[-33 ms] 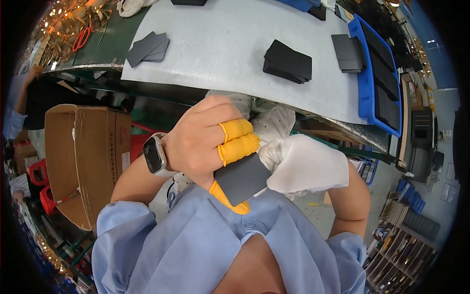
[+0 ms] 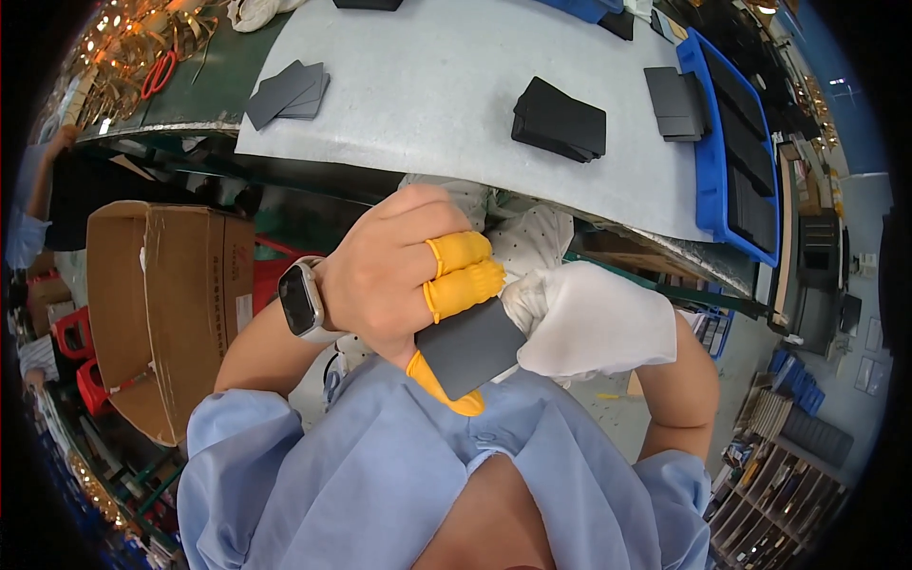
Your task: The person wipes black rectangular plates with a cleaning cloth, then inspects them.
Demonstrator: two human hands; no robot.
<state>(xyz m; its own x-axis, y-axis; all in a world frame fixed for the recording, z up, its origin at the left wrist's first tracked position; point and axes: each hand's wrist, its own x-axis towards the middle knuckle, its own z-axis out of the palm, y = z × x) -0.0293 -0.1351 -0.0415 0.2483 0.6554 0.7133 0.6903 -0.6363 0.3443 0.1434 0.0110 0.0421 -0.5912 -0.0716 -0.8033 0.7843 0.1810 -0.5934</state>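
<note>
My left hand (image 2: 389, 261), with yellow finger cots on several fingers, grips a dark grey rectangular plate (image 2: 470, 350) in front of my body. Its thumb is under the lower left edge of the plate, and its fingers bend over the upper side. From the right, my right hand (image 2: 534, 296) meets the plate's right edge. A white cloth (image 2: 600, 318) covers most of that hand and drapes back over the wrist. The visible fingers look closed in white fabric; whether they also pinch the plate is hidden.
On the white-topped table (image 2: 427, 95) ahead lie a stack of black plates (image 2: 559, 121), fanned grey plates (image 2: 288, 92) and more grey plates (image 2: 672, 103) beside a blue tray (image 2: 708, 161) of dark pieces. Red scissors (image 2: 159, 76) rest far left. A cardboard box (image 2: 185, 313) stands left.
</note>
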